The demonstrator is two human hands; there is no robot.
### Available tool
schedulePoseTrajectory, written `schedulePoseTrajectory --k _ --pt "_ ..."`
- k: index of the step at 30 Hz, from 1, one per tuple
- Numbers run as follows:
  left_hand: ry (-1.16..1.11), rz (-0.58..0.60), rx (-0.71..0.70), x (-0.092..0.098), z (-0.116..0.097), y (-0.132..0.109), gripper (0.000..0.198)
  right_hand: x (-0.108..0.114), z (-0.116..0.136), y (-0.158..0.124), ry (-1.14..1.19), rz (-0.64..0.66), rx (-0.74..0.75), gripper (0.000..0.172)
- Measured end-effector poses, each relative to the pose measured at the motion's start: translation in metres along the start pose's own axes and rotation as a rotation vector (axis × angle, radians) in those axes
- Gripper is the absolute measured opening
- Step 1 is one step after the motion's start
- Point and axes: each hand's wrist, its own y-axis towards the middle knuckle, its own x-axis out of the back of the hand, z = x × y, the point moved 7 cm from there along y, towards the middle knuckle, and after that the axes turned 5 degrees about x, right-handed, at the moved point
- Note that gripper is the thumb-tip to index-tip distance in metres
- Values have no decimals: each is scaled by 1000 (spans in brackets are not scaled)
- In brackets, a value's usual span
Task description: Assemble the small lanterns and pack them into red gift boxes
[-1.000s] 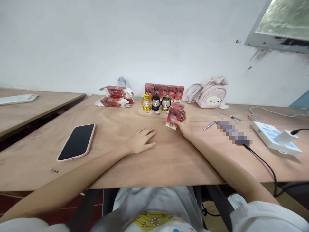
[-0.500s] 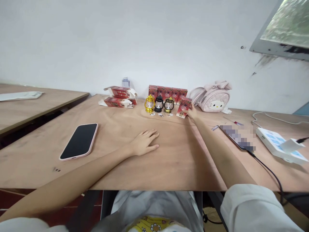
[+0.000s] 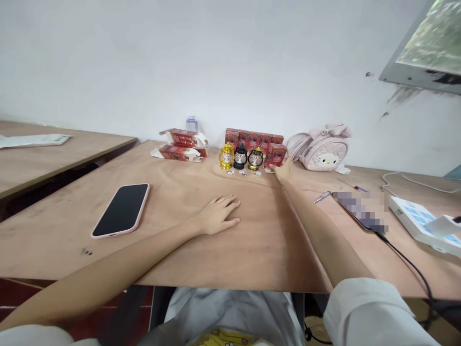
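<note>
My right hand (image 3: 284, 169) reaches to the back of the table. Its fingers grip the lower right side of a small red cardboard box (image 3: 275, 154), which stands upright on the tabletop. Just left of that box stand three miniature lanterns: a gold one (image 3: 226, 156), a black one (image 3: 240, 157) and a dark bronze one (image 3: 255, 159). Small silvery scraps (image 3: 242, 173) lie at their feet. Behind them, several similar red boxes (image 3: 254, 139) are lined up against the wall. My left hand (image 3: 219, 215) rests flat on the wood, fingers spread, holding nothing.
Left lie a pink-cased phone (image 3: 121, 210) and opened red cartons (image 3: 183, 145), with a clear bottle (image 3: 192, 123) behind. On the right are a pink round bag (image 3: 324, 150), a screwdriver (image 3: 355, 186), a charging phone (image 3: 360, 211) and a white power strip (image 3: 425, 223).
My right hand has set the red box down more upright, beside the bronze lantern and nearer the row. The view has shifted slightly. My left hand stays put.
</note>
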Motion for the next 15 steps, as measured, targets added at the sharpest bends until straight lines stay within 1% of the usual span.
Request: schedulePoseTrajectory --k 2,4,5,7,9,11,13,15 --pt "9 6 9 0 -1 0 64 5 17 7 -96 -4 82 92" --pt "24 17 20 0 -1 0 63 7 33 15 -195 38 174 83" --pt "31 24 26 1 -2 0 63 8 39 19 -241 60 195 75" --pt "43 36 33 1 -3 -1 63 7 46 29 -321 117 188 61" --pt "53 33 33 3 -4 -1 63 6 50 37 -383 146 150 52" --pt "67 27 28 3 -5 -1 62 7 54 45 -417 101 102 49" --pt "77 31 31 3 -5 -1 62 10 60 51 -402 -9 62 47" --pt "79 36 34 3 -5 -1 62 11 71 57 -340 -126 65 46"
